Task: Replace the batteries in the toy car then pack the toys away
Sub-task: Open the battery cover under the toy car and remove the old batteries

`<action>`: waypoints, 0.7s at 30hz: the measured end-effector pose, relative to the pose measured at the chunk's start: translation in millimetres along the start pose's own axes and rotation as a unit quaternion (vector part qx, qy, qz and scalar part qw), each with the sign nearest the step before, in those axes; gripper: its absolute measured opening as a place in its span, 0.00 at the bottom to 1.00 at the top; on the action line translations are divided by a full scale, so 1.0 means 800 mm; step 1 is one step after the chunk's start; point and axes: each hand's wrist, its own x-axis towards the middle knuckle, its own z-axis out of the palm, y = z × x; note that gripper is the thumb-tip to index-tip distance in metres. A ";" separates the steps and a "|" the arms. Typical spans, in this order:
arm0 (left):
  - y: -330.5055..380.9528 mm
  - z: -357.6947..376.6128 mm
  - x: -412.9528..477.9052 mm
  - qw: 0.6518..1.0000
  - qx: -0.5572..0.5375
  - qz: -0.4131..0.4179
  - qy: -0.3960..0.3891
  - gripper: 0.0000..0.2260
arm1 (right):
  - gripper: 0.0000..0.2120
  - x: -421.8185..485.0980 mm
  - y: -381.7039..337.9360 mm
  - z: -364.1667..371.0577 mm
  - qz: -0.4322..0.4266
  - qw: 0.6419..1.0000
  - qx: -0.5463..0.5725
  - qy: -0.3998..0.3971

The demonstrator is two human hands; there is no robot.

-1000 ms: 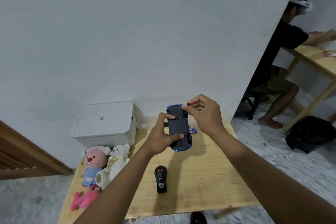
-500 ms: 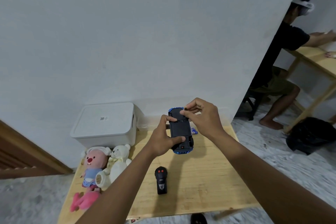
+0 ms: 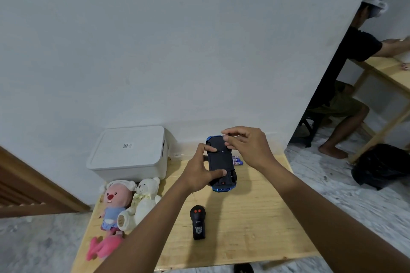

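Observation:
A blue toy car (image 3: 220,163) is held upside down above the wooden table (image 3: 248,224), its black underside facing me. My left hand (image 3: 200,169) grips the car from the left, thumb across its lower half. My right hand (image 3: 246,146) pinches at the car's far end with fingertips together; what it pinches is too small to tell. Several batteries with blue and red wrappers (image 3: 237,160) lie on the table just behind the car. A black remote control (image 3: 198,222) with two red buttons lies on the table nearer to me.
A white lidded storage box (image 3: 131,153) stands at the table's back left. A pink plush (image 3: 114,210) and a cream teddy bear (image 3: 142,201) lie in front of it. Another person sits at a second wooden table (image 3: 386,71) on the right, with a black bag (image 3: 381,164) on the floor.
Both hands and the car have stayed almost in place. My right hand's fingertips have shifted slightly at the car's far end.

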 end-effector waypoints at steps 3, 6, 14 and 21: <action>-0.002 -0.002 0.000 1.000 0.002 -0.008 -0.007 0.27 | 0.04 -0.001 0.001 0.003 -0.017 0.999 -0.023 -0.013; -0.003 -0.002 0.002 1.000 -0.006 -0.013 -0.004 0.27 | 0.01 -0.002 0.004 0.007 -0.002 1.000 -0.021 -0.004; -0.008 0.000 0.009 1.000 -0.008 -0.007 -0.005 0.27 | 0.04 0.001 0.015 0.014 -0.012 1.000 -0.015 0.012; -0.011 0.000 0.012 1.000 0.003 -0.004 -0.002 0.27 | 0.07 0.009 0.020 0.012 -0.014 1.000 -0.017 0.013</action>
